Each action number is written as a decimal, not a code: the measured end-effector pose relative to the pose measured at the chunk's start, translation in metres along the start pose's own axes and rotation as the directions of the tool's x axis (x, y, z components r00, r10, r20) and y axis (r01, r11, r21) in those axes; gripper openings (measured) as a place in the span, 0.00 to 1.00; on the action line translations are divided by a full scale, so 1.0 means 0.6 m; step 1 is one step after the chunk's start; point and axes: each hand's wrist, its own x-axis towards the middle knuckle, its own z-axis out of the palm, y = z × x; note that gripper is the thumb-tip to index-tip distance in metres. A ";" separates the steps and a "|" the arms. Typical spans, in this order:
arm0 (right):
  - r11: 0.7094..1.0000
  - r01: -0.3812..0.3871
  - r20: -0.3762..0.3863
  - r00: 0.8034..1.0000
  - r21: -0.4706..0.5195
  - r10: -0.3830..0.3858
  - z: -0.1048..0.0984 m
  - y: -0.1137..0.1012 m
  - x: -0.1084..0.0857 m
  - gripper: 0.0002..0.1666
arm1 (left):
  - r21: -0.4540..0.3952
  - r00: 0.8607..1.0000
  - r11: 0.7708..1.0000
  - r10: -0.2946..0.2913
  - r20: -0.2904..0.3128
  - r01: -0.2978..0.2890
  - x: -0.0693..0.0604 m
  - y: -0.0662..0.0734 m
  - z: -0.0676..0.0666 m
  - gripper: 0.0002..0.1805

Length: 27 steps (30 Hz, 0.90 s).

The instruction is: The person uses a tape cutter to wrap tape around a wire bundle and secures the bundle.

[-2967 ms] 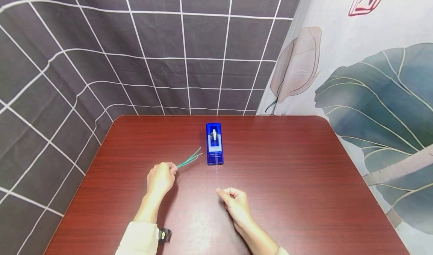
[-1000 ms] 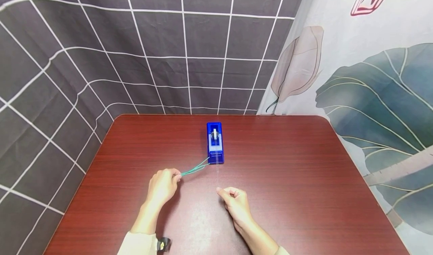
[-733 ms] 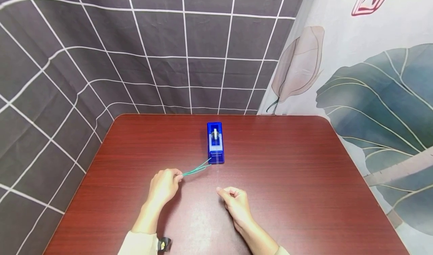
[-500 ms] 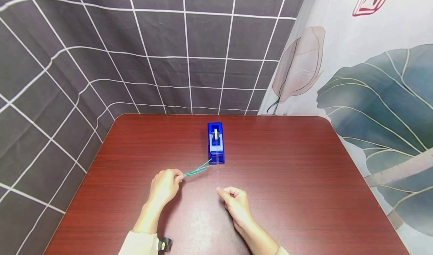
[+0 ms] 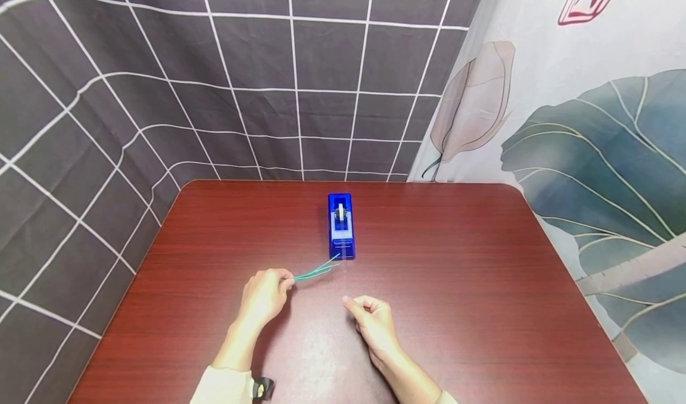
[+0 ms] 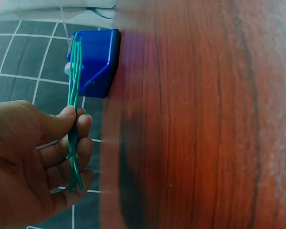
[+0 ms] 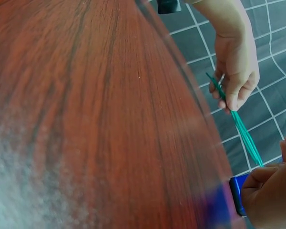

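My left hand (image 5: 265, 294) pinches a small bunch of thin green wires (image 5: 316, 271) between thumb and fingertips. Their free ends point right, overlapping the front of a blue tape dispenser (image 5: 341, 225) in the head view. From the dispenser a clear tape strip (image 5: 345, 276), barely visible, runs towards my right hand (image 5: 377, 326), whose thumb and forefinger pinch its end. The left wrist view shows the wires' lower ends (image 6: 75, 174) lying across the curled fingers. In the right wrist view, the right hand (image 7: 271, 195) partly hides the dispenser (image 7: 237, 188).
Everything is over a reddish-brown wooden table (image 5: 455, 273) with rounded far corners. Behind it hangs a dark grey curtain (image 5: 327, 58) with a white grid. A white leaf-patterned curtain (image 5: 471, 112) hangs at the right. A black band (image 5: 262, 388) sits by the left sleeve.
My left hand has moved right and slightly nearer me, bringing the green wires' tips from left of the dispenser to its front, beside the tape. The right hand stays in place.
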 end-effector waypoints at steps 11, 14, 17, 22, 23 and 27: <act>1.000 0.002 -0.008 1.000 0.009 -0.002 0.002 0.000 0.000 0.15 | -0.014 1.000 1.000 0.005 -0.002 -0.005 0.002 0.003 0.003 0.04; 1.000 0.006 -0.008 1.000 0.015 -0.006 0.002 0.000 0.000 0.14 | -0.013 1.000 1.000 0.013 -0.003 -0.013 0.002 0.006 0.004 0.04; 1.000 0.008 -0.010 1.000 0.017 -0.008 0.002 0.000 0.000 0.14 | -0.012 1.000 1.000 0.028 -0.003 -0.028 0.001 0.009 0.005 0.03; 1.000 0.008 -0.004 1.000 0.018 -0.008 0.000 0.003 0.002 0.15 | -0.003 0.999 0.999 0.036 -0.002 -0.036 0.001 0.012 0.005 0.03; 1.000 0.009 -0.002 1.000 0.018 -0.009 0.000 0.004 0.002 0.16 | -0.002 0.999 0.999 0.037 -0.002 -0.037 0.001 0.013 0.005 0.04; 1.000 0.010 -0.001 1.000 0.020 -0.010 0.000 0.004 0.002 0.16 | -0.003 0.999 0.999 0.041 -0.003 -0.041 0.000 0.014 0.005 0.04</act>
